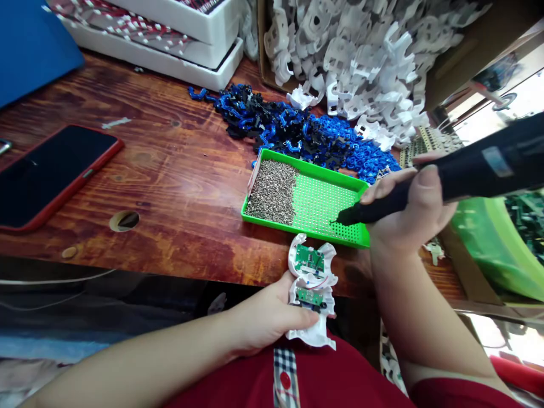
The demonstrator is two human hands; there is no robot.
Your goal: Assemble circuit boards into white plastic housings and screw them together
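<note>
Screwdriver (446,175) tip hidden in green tray (323,201) (rear cut off frame rt).

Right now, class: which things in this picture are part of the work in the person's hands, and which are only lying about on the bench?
In use:
left hand holding white housing with green circuit boards
right hand holding black electric screwdriver
green screw tray, tip touching it

Lying about:
phone in red case
blue folder
white foam trays
</note>
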